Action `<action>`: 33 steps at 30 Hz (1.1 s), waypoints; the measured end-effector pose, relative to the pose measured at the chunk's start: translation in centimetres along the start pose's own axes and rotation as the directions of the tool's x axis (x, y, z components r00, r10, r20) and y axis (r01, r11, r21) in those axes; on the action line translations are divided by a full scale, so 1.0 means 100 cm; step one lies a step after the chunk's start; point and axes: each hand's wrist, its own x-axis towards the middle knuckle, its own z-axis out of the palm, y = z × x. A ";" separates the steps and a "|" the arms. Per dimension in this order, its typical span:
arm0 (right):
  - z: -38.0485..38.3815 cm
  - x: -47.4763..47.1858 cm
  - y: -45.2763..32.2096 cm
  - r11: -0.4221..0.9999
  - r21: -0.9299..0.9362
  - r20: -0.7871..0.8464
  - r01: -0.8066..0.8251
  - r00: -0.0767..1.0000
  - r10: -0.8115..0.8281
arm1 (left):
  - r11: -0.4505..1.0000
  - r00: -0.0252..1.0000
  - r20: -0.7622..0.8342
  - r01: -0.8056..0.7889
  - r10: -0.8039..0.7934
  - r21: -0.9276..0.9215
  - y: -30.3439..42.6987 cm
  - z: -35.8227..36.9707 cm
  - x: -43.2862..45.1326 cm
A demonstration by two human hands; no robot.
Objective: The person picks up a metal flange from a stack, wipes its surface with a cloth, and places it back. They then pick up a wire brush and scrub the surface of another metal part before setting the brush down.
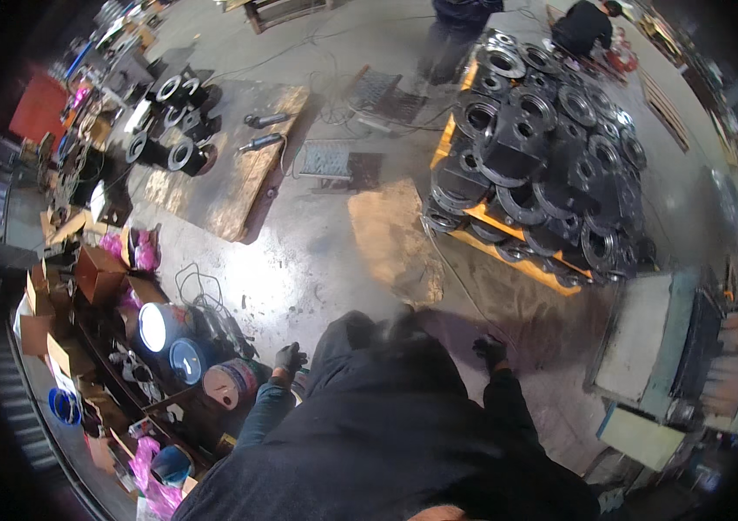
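My left hand (pixel 289 359), in a dark glove, hangs at my side with nothing seen in it. Its fingers are loosely bent and slightly apart. Closest to it is a drum-like container (pixel 230 385) with a hole in its pinkish end. My right hand (pixel 490 350), also gloved, hangs free on the other side, its fingers slightly spread. A thin cable (pixel 457 273) runs over the floor toward it. Ahead on the floor lies a worn sheet of brown cardboard or board (pixel 395 238). Flanged black metal housings (pixel 518 146) are piled on orange supports (pixel 496 221) ahead to the right.
Two angle grinders (pixel 261 141) rest on a wooden platform (pixel 232 218), beside several black flanged parts (pixel 186 156). Open cardboard boxes (pixel 100 273) and blue-ended drums (pixel 187 361) crowd the left. A flat-topped cabinet (pixel 632 338) stands right. One person (pixel 580 29) crouches beyond the pile; another (pixel 463 29) stands.
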 end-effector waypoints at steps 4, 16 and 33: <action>-0.009 0.060 -0.004 0.982 -0.181 0.035 -0.046 0.998 0.053 | 0.994 0.996 -0.080 0.029 -0.037 -0.106 0.012 0.007 0.006; 0.090 0.099 -0.099 0.385 -0.886 0.217 0.260 0.964 -0.153 | 0.959 0.998 0.051 -0.047 0.035 0.278 0.127 -0.005 0.139; 0.195 0.255 -0.381 0.597 -0.729 0.191 0.335 0.937 -0.293 | 0.938 0.942 -0.065 -0.334 0.329 -0.091 0.432 0.030 0.273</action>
